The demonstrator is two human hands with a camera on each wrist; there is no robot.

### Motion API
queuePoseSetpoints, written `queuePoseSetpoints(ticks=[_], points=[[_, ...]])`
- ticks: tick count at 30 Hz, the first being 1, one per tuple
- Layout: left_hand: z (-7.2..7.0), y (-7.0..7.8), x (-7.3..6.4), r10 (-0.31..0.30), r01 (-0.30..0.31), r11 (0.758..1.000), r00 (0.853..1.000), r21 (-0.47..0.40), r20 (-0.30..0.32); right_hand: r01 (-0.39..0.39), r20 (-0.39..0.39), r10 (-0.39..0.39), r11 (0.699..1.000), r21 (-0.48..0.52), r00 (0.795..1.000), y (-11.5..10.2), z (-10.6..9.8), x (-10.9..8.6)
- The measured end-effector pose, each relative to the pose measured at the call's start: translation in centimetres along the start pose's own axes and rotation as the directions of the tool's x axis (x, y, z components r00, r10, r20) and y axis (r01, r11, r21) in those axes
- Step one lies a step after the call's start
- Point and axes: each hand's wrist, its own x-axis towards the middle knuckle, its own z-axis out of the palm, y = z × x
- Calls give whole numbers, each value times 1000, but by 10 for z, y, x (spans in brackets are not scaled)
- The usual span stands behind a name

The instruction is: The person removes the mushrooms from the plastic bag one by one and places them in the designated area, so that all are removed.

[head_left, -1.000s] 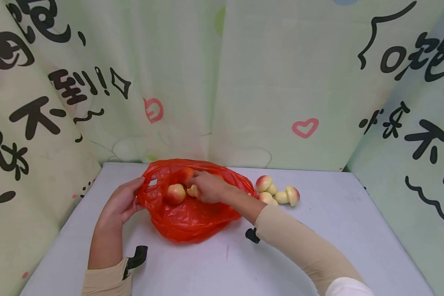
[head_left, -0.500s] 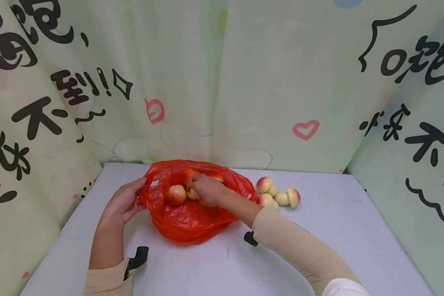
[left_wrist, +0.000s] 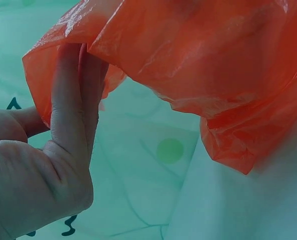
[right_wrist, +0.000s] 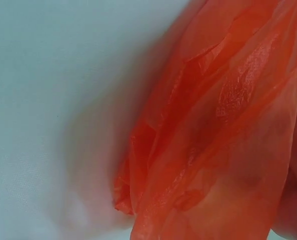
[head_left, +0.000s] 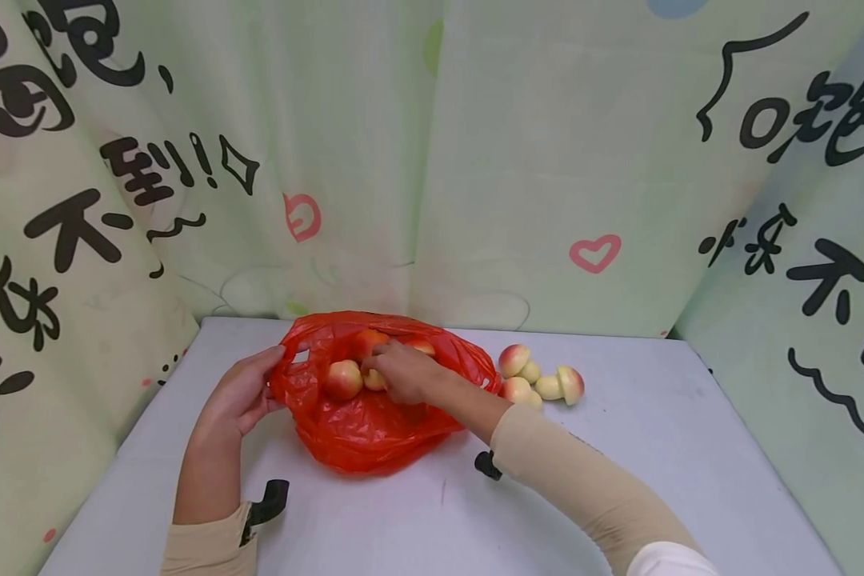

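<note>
A red plastic bag (head_left: pixel 374 448) lies with its mouth spread wide. My left hand (head_left: pixel 241 392) holds the bag's left rim; in the left wrist view its straight fingers (left_wrist: pixel 68 100) reach up under the red film, with the thumb apart from them. My right hand (head_left: pixel 406 372) is inside the bag mouth, fingers curled down on a mushroom-shaped piece (head_left: pixel 375 380), of which a pale part shows at the fingertips. Beside it in the bag sits a round yellow-red piece (head_left: pixel 343 380), with an orange-red one (head_left: pixel 370 342) behind. In the right wrist view the bag (right_wrist: pixel 213 150) covers most of the hand.
Several mushroom-shaped pieces with reddish caps, one of them a lying mushroom (head_left: pixel 569 384), are grouped right of the bag on the white table (head_left: pixel 432 520). A pale printed curtain (head_left: pixel 504 200) closes off the back and both sides.
My right hand has sunk slightly in the bag, and more of a reddish piece shows behind it. Over the last half second almost nothing has moved. The left hand keeps its hold.
</note>
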Motion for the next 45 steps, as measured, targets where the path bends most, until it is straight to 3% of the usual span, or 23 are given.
queuePoseSetpoints(ticks=[21,32,45], points=[[2,2,-2,-13,13,1000,1000,-12,-2,1,2,-2,1000,21,1000,-2,-11,-16],[2,2,-2,-22,22,1000,1000,-10,-11,72,-20,-72,997,-9,997,-9,-19,-35],[1,4,-3,-28,28,1000,1000,-9,4,93,-44,-93,996,3,995,-9,-34,-64]])
